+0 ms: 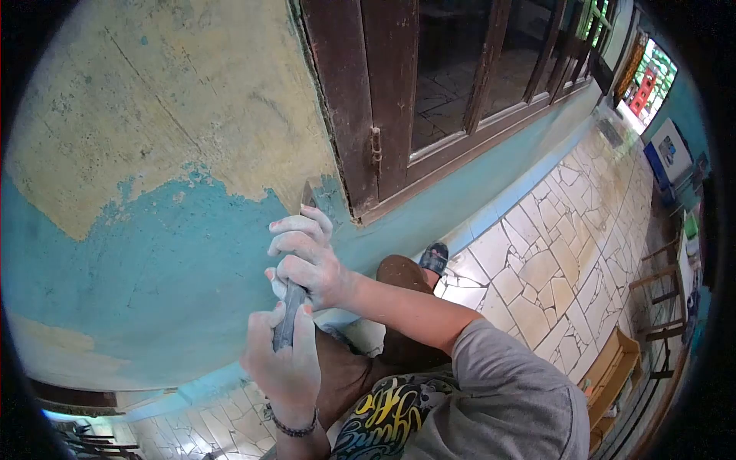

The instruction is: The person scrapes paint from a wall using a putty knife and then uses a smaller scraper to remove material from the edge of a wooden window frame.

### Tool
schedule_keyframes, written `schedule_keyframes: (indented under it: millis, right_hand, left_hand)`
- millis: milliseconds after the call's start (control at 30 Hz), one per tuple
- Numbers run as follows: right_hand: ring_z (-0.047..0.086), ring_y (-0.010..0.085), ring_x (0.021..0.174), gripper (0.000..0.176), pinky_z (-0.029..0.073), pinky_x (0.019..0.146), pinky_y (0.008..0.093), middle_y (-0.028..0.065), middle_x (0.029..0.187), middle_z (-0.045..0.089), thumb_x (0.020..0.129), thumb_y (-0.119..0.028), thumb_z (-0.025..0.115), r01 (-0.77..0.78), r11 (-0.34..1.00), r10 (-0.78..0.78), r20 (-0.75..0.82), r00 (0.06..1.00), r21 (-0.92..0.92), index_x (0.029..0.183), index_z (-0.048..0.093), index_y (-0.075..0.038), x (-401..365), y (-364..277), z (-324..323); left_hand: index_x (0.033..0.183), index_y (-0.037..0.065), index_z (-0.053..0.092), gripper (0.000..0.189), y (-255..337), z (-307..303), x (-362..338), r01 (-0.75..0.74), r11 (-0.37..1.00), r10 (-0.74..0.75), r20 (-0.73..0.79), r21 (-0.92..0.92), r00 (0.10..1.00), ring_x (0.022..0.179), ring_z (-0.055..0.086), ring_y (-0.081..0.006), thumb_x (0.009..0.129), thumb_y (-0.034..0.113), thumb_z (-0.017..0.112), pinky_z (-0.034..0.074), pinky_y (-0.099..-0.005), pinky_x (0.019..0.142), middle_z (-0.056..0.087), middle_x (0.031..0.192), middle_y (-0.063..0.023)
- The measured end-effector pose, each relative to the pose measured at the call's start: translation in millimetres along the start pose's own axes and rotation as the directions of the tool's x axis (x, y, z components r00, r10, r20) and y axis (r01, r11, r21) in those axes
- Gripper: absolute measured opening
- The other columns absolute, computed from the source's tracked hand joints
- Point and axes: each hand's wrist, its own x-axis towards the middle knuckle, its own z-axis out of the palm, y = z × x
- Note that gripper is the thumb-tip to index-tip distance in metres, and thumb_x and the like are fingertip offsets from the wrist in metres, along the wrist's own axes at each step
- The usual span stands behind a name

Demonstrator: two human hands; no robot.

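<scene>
Both of my hands, dusted white, are closed around a scraper with a grey handle (289, 316). My right hand (310, 261) wraps the upper part, close to the blade. Lower down, my left hand (282, 364), with a dark bracelet at the wrist, grips the handle's end. The narrow metal blade (308, 192) points up at the wall, by the lower corner of a brown window frame (353, 169). There the turquoise paint (192, 268) meets a bare, yellowish patch (199, 100) with a ragged edge. My fingers partly hide the blade.
Brown window shutters (391, 92) with glass panes run along the wall to the right. Irregular pale stone tiles (537, 268) cover the floor. A sandalled foot (435, 259) rests near the wall base. A wooden shelf (613, 372) and a wooden chair (659, 287) stand at right.
</scene>
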Motion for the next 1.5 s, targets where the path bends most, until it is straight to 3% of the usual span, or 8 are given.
schedule_keyframes:
  millis: [367, 467, 567, 667, 767, 900, 1000, 1500]
  right_hand:
    - [0.057, 0.0280, 0.104, 0.028, 0.029, 0.102, 0.0502, 0.0036, 0.089, 0.058, 0.071, -0.009, 0.072, 0.025, 0.996, -0.030, -0.052, 0.998, -0.086, 0.066, 0.045, -0.014, -8, 11, 6]
    - [0.056, 0.0287, 0.106, 0.024, 0.029, 0.102, 0.0508, 0.0043, 0.090, 0.058, 0.072, -0.013, 0.071, 0.005, 0.999, -0.007, -0.039, 0.999, -0.036, 0.068, 0.047, -0.013, -4, 5, 1]
    - [0.056, 0.0295, 0.108, 0.021, 0.028, 0.104, 0.0517, 0.0053, 0.091, 0.057, 0.074, -0.017, 0.069, 0.017, 0.997, -0.021, -0.044, 0.999, -0.078, 0.069, 0.049, -0.012, -9, 14, 3]
    - [0.057, 0.0285, 0.104, 0.027, 0.028, 0.104, 0.0499, 0.0043, 0.088, 0.058, 0.070, -0.009, 0.072, -0.018, 0.999, 0.020, -0.062, 0.998, 0.031, 0.066, 0.046, -0.013, -4, -1, -2]
    - [0.057, 0.0284, 0.105, 0.027, 0.027, 0.105, 0.0500, 0.0044, 0.088, 0.058, 0.070, -0.009, 0.072, 0.028, 0.996, -0.033, -0.060, 0.998, -0.086, 0.066, 0.046, -0.013, -9, 16, 1]
    - [0.054, 0.0304, 0.110, 0.020, 0.025, 0.105, 0.0511, 0.0067, 0.092, 0.055, 0.073, -0.019, 0.069, -0.016, 0.999, 0.017, -0.037, 0.999, 0.030, 0.070, 0.051, -0.010, -9, 4, -3]
    - [0.056, 0.0286, 0.107, 0.027, 0.027, 0.105, 0.0511, 0.0043, 0.089, 0.059, 0.070, -0.009, 0.072, 0.029, 0.999, -0.030, -0.025, 0.999, -0.015, 0.065, 0.046, -0.013, -14, 13, 2]
    - [0.056, 0.0288, 0.107, 0.026, 0.028, 0.105, 0.0517, 0.0048, 0.090, 0.057, 0.070, -0.008, 0.071, 0.021, 0.999, -0.023, -0.045, 0.999, -0.033, 0.067, 0.046, -0.012, -11, 5, 4]
  left_hand:
    - [0.082, -0.001, 0.056, 0.020, -3, -1, 7, 0.058, 0.998, -0.054, 0.091, -0.034, 0.994, 0.063, 0.045, -0.0057, 0.079, 0.004, 0.075, 0.039, -0.0205, 0.057, 0.050, 0.065, 0.0002]
    - [0.082, -0.001, 0.056, 0.020, -3, -1, -1, -0.041, 0.999, 0.041, 0.007, -0.008, 0.999, 0.063, 0.045, -0.0060, 0.079, 0.004, 0.075, 0.039, -0.0215, 0.057, 0.051, 0.064, -0.0008]
    - [0.083, -0.001, 0.057, 0.020, 0, 6, 12, 0.183, 0.980, -0.174, 0.110, -0.080, 0.979, 0.064, 0.045, -0.0060, 0.079, 0.004, 0.075, 0.040, -0.0222, 0.057, 0.051, 0.065, -0.0022]
    - [0.083, -0.002, 0.056, 0.020, 5, -2, -4, -0.009, 1.000, 0.007, 0.059, 0.027, 0.998, 0.065, 0.045, -0.0062, 0.079, 0.004, 0.075, 0.040, -0.0230, 0.058, 0.052, 0.068, -0.0028]
    - [0.084, -0.002, 0.056, 0.019, 3, 10, 5, 0.064, 0.998, -0.065, 0.062, 0.005, 0.996, 0.065, 0.045, -0.0065, 0.080, 0.004, 0.074, 0.041, -0.0238, 0.059, 0.052, 0.068, -0.0030]
    - [0.083, -0.001, 0.056, 0.019, 8, 3, 0, 0.025, 0.999, -0.028, 0.079, 0.041, 0.996, 0.065, 0.045, -0.0070, 0.080, 0.004, 0.074, 0.041, -0.0241, 0.060, 0.052, 0.068, -0.0024]
    - [0.083, -0.001, 0.056, 0.018, 1, 5, -3, 0.039, 0.999, -0.040, 0.058, 0.022, 0.998, 0.064, 0.044, -0.0067, 0.080, 0.004, 0.074, 0.040, -0.0233, 0.058, 0.052, 0.068, -0.0019]
    - [0.083, -0.001, 0.055, 0.018, -7, 4, -3, 0.027, 0.997, -0.024, 0.053, -0.066, 0.998, 0.064, 0.044, -0.0047, 0.081, 0.002, 0.073, 0.040, -0.0207, 0.057, 0.052, 0.066, -0.0006]
